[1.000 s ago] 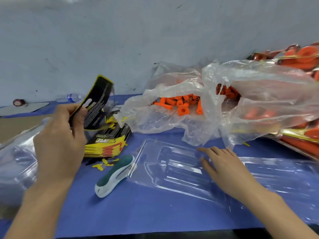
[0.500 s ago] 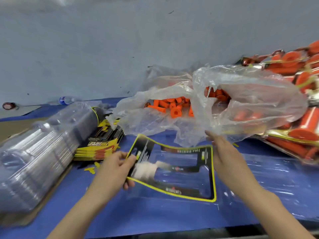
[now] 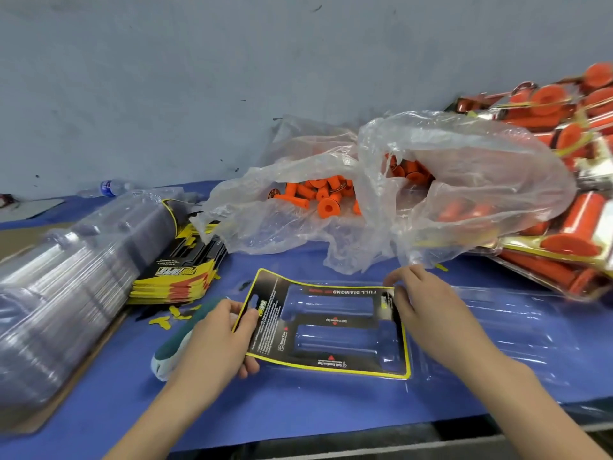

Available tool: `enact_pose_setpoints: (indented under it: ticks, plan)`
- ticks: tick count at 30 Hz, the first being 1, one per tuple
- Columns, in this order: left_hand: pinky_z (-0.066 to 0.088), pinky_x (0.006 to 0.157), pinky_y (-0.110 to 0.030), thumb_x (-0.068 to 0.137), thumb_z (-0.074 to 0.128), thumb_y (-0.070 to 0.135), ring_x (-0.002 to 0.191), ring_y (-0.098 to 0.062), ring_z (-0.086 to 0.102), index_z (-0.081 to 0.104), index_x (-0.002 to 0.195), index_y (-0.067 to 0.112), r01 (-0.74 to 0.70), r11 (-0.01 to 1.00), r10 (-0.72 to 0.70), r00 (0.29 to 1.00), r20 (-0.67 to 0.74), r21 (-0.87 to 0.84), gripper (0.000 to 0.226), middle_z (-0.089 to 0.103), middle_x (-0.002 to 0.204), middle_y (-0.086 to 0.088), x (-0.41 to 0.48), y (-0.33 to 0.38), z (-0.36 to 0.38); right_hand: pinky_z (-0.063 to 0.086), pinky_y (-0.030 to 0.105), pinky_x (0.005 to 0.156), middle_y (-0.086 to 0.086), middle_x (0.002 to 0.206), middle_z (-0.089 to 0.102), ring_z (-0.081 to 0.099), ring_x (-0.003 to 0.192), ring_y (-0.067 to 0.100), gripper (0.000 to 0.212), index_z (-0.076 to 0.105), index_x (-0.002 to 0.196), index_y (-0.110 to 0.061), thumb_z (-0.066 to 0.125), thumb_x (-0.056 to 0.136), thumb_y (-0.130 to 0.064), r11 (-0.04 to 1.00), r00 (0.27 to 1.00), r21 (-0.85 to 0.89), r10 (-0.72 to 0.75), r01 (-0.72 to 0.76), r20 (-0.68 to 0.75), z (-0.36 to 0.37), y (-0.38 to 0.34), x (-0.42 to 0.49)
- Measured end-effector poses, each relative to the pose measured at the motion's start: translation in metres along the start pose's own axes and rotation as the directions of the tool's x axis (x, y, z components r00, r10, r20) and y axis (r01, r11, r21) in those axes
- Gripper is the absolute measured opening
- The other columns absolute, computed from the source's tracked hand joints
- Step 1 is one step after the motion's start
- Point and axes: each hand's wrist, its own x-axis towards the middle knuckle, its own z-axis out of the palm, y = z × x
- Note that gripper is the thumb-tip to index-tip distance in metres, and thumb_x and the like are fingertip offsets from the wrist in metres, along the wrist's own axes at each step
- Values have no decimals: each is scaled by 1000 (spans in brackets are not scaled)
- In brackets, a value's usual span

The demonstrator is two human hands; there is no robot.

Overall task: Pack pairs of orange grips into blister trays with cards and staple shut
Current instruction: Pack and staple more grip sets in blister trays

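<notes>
Left hand (image 3: 212, 346) pinches the card (image 3: 331, 322) at its left edge, right hand (image 3: 431, 313) at its right edge, over the near tray (image 3: 504, 327). Grips (image 3: 318, 200) lie in the far bag (image 3: 471, 161); filling and stapling are not yet done.

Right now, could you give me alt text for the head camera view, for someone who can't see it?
A person's left hand and right hand hold a black and yellow card by its ends over a clear blister tray on a blue table. Behind lies a plastic bag of orange grips, with a stack of cards at left.
</notes>
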Motion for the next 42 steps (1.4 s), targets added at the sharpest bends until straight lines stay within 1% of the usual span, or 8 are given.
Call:
enact_pose_setpoints:
  ticks: [3,7,9,15,28,35,38,42]
  plan:
    - [48,49,-26,100,46,40,49,-16,66,49,105,25,9,998,-6,998,-57,63,16,72,65,-1,-2,4,4,37,31,84,-9,113,59,52,101,20,22,59,109,-24,38,101,-21,1000,1000,-7,-4,4,12,1,1,1]
    - [48,85,-41,97,50,40,113,-24,57,51,128,21,-143,894,260,937,-232,424,36,59,120,2,-10,9,0,38,31,86,-9,114,60,53,99,20,25,62,109,-24,39,101,-22,1000,1000,-31,-6,6,29,2,1,0]
    - [44,95,-41,98,52,33,118,-23,49,54,128,16,-262,843,374,913,-164,469,34,54,127,-1,-12,10,-1,39,32,87,-9,114,60,53,99,21,26,63,109,-25,39,101,-22,999,999,-38,-4,6,37,3,1,0]
    - [28,111,-27,103,37,42,133,-9,35,48,136,25,-342,803,367,929,46,488,39,49,139,12,-10,1,7,37,29,85,-11,113,60,53,100,19,26,63,108,-26,38,101,-23,999,999,-36,-6,7,33,3,1,0]
    - [32,105,-29,102,33,48,127,-11,41,49,132,29,-308,785,354,935,18,537,39,52,134,14,-10,-3,14,39,28,86,-14,111,60,52,103,17,24,62,107,-27,39,101,-25,1000,1000,-21,-8,8,19,4,1,0]
    - [46,91,-38,102,40,40,109,-13,58,58,120,27,-311,875,348,937,-35,370,28,64,115,10,2,-1,-15,38,28,86,-13,117,61,52,108,18,26,59,118,-27,39,102,-27,1000,1000,-28,2,-1,27,2,1,-1]
    - [50,80,-37,102,46,33,91,-10,64,61,112,30,-347,863,376,927,-8,367,19,67,96,15,7,-4,-33,39,30,88,-13,120,60,52,109,18,27,58,119,-28,38,102,-27,1000,999,-29,9,-8,43,0,0,-1]
    - [51,83,-32,100,54,22,95,-7,65,65,114,25,-387,844,373,921,112,370,18,69,99,16,13,-14,-44,40,31,90,-12,121,61,52,111,19,28,58,121,-27,38,102,-28,1000,999,-18,17,-16,45,-1,-1,-1]
